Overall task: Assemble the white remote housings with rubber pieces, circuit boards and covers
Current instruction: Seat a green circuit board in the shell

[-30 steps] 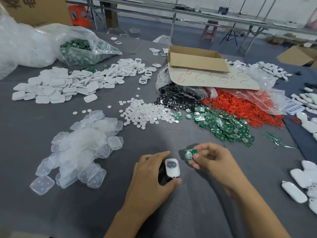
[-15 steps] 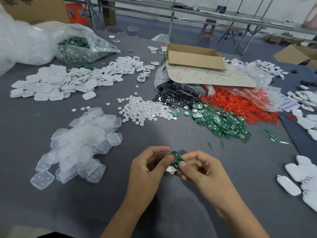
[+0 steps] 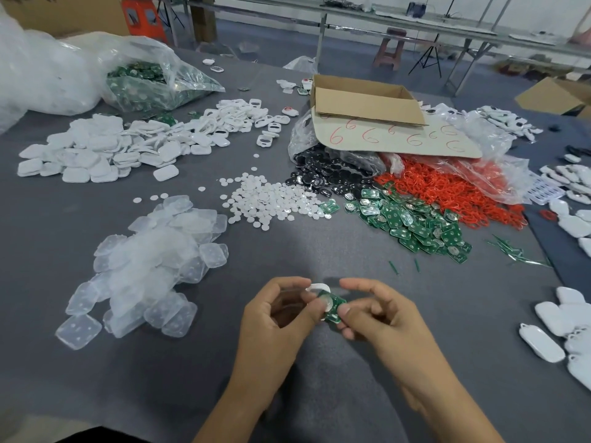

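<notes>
My left hand (image 3: 278, 318) holds a white remote housing (image 3: 317, 288), its fingers curled round it; only the housing's top edge shows. My right hand (image 3: 380, 314) pinches a green circuit board (image 3: 334, 306) with a round silver dome and holds it against the housing. Both hands meet low in the middle of the grey table (image 3: 319, 251). Supplies lie beyond: white covers (image 3: 96, 155), translucent rubber pieces (image 3: 150, 266), white round discs (image 3: 271, 199), black pieces (image 3: 323, 177), green boards (image 3: 415, 225) and red rings (image 3: 447, 190).
A cardboard box (image 3: 364, 100) rests on a numbered card at the back. A plastic bag of green boards (image 3: 150, 84) lies at the far left. Finished white remotes (image 3: 559, 324) lie at the right edge. Green offcuts (image 3: 518, 251) are scattered beside them.
My right hand brought the green board from the table's right over to the housing. My left hand lifted the housing off the table, and both hands came together.
</notes>
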Demonstrator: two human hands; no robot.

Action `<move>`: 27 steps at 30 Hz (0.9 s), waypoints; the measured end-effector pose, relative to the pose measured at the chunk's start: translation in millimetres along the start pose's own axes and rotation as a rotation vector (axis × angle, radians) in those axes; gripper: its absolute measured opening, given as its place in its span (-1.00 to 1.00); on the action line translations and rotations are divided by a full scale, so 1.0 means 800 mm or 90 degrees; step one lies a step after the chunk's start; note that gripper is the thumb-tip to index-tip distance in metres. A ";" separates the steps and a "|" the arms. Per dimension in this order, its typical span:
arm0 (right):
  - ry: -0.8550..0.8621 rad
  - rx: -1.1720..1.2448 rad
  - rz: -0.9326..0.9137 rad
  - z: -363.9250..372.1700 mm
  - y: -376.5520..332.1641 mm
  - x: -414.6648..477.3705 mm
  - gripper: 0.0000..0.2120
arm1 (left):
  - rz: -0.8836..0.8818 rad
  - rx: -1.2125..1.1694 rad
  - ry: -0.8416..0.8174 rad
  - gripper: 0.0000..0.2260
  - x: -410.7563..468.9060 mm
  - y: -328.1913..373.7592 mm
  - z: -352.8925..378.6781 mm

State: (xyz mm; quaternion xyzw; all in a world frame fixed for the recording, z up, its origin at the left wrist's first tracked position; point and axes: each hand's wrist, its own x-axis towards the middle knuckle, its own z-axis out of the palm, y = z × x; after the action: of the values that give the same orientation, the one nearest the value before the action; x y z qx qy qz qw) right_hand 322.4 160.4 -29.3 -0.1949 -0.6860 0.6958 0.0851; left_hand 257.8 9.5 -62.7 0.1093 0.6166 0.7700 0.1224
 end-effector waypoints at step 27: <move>-0.129 -0.556 -0.162 0.006 -0.004 0.093 -0.78 | 0.109 0.638 -0.016 -0.18 0.021 -0.046 -0.011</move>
State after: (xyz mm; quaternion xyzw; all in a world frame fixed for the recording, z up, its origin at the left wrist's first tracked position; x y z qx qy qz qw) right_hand 252.8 184.8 -38.0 -0.0578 -0.9380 0.3416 0.0121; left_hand 241.5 14.7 -100.4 0.2142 0.8976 0.3853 -0.0013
